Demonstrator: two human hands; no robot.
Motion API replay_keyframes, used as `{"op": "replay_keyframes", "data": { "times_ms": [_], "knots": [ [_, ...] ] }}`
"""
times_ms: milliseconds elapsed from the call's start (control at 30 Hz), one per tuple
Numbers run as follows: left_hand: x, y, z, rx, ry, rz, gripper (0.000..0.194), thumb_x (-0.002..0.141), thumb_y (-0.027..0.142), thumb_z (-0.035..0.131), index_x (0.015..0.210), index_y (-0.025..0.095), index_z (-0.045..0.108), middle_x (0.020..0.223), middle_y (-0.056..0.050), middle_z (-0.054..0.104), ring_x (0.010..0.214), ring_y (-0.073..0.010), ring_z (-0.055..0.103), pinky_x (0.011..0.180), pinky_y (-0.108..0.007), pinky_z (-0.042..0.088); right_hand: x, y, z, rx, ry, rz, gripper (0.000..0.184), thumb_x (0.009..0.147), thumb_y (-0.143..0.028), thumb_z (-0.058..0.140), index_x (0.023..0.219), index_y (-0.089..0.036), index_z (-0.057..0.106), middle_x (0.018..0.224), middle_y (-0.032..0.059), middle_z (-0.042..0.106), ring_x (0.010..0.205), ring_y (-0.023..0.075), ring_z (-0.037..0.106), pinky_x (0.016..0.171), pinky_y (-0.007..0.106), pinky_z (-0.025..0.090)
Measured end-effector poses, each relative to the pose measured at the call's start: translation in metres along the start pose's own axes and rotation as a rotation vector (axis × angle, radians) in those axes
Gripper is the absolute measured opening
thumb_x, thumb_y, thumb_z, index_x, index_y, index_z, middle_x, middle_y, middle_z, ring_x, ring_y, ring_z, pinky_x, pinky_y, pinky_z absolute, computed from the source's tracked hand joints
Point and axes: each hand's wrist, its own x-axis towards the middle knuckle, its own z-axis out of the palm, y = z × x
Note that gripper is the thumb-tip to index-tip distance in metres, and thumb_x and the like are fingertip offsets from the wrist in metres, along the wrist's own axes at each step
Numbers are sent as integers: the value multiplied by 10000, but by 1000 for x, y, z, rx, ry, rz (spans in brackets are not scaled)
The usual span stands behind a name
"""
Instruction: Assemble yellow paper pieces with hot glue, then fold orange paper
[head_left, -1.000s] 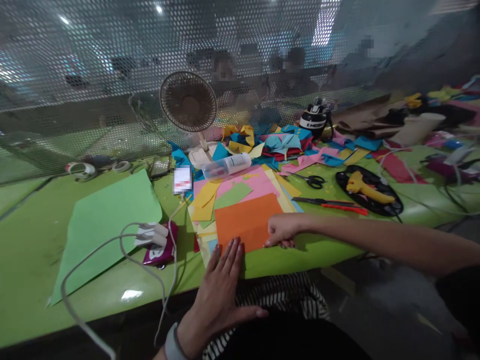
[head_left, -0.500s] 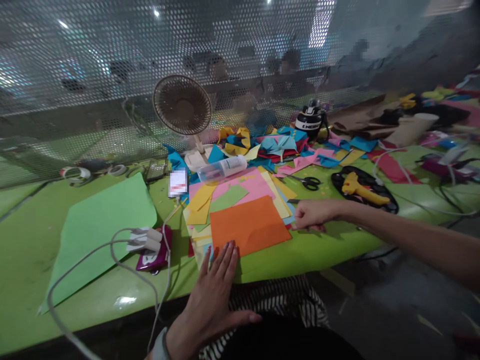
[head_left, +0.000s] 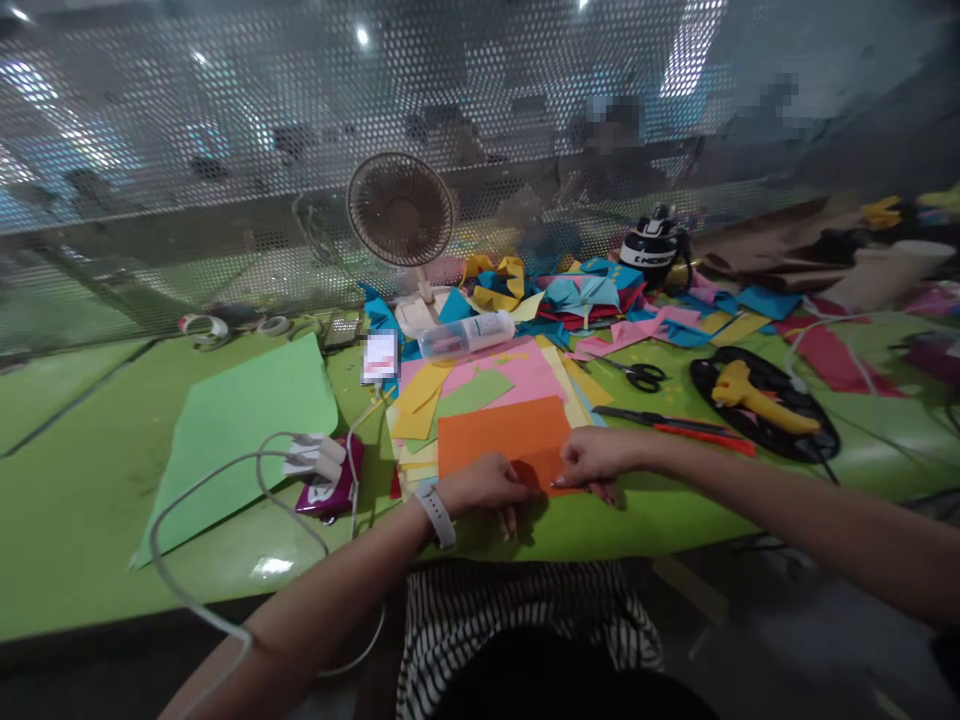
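An orange sheet of paper [head_left: 506,430] lies over a pile of coloured papers close to the table's front edge. At its near edge, my left hand [head_left: 491,488] is closed, thumb and fingers pinching the paper. My right hand [head_left: 596,462] pinches the same sheet at its near right corner. Both hands are close together, with knuckles up; some fingertips are hidden below the edge. Beneath the orange sheet show a pink sheet [head_left: 525,372], a green scrap [head_left: 476,392] and yellow strips [head_left: 416,405].
A utility knife [head_left: 637,413] and scissors [head_left: 645,376] lie to the right, beside a yellow glue gun [head_left: 757,398] on a black tray [head_left: 829,440]. A fan [head_left: 401,210] and clear bottle [head_left: 465,335] stand behind. Left are a green sheet [head_left: 247,430] and a purple power block with cables [head_left: 341,490].
My left hand has gone from lying flat on the sheet's lower left to pinching its near edge. My right hand slid off to the right, then returned to the near right corner.
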Motion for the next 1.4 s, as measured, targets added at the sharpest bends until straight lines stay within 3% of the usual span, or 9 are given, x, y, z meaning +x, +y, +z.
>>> {"op": "replay_keyframes", "data": {
  "times_ms": [267,467,833,933,1033,1100,1200,1300,1400],
  "knots": [
    [-7,-4,-6,44,-14,-71,558,697,646,609,443,150,567,377,-9,555,361,-109,511,442,-223,385,4,9,6,16,11,7,536,658,-700,616,609,-203,422,369,-37,559,332,140,569,383,217,446],
    [-31,-33,-22,77,24,-83,556,721,655,572,498,149,627,379,-13,558,325,-105,478,420,-230,377,6,15,5,3,14,-8,513,689,-686,598,629,-199,448,429,-15,607,393,154,613,377,208,442],
    [-88,-77,-40,75,169,-186,555,750,646,521,459,174,503,372,-7,535,320,-119,485,390,-227,388,-2,14,8,40,120,-64,472,705,-641,613,636,-197,470,435,-19,594,389,145,598,371,209,445],
    [-90,-66,-28,242,473,-108,524,831,589,450,518,177,530,408,-2,550,372,-136,538,407,-227,394,-2,11,10,99,229,-136,475,713,-644,601,633,-192,477,476,-5,606,424,141,604,413,218,462],
    [-74,-46,-7,556,828,197,455,910,514,383,739,183,645,667,-34,687,611,-166,644,581,-269,475,2,3,12,160,375,-223,447,741,-619,578,656,-190,484,542,11,625,499,149,628,467,228,468],
    [-58,-35,5,700,835,444,384,930,472,387,1054,212,642,1013,-54,710,899,-192,659,783,-314,495,-2,0,11,163,509,-284,390,771,-567,558,691,-190,500,604,19,644,577,165,646,525,250,483],
    [-36,-31,13,951,749,579,636,869,588,437,1406,255,360,1438,-76,423,1291,-265,415,1054,-443,334,-25,11,-1,-137,775,-304,252,810,-431,528,762,-190,586,760,47,686,726,196,646,658,302,486],
    [-24,-35,10,1046,721,552,746,856,653,367,1474,289,164,1521,-40,267,1384,-269,245,1119,-476,209,-59,47,-17,-596,1028,-136,223,783,-280,516,949,-189,633,1007,110,672,935,279,611,794,381,450],
    [-19,-40,6,1050,716,533,742,863,662,321,1479,308,108,1536,-14,223,1402,-260,192,1133,-476,168,-80,86,-27,-838,1077,77,289,735,-241,540,988,-139,634,1020,174,646,970,352,593,803,433,439]
  ]
}}
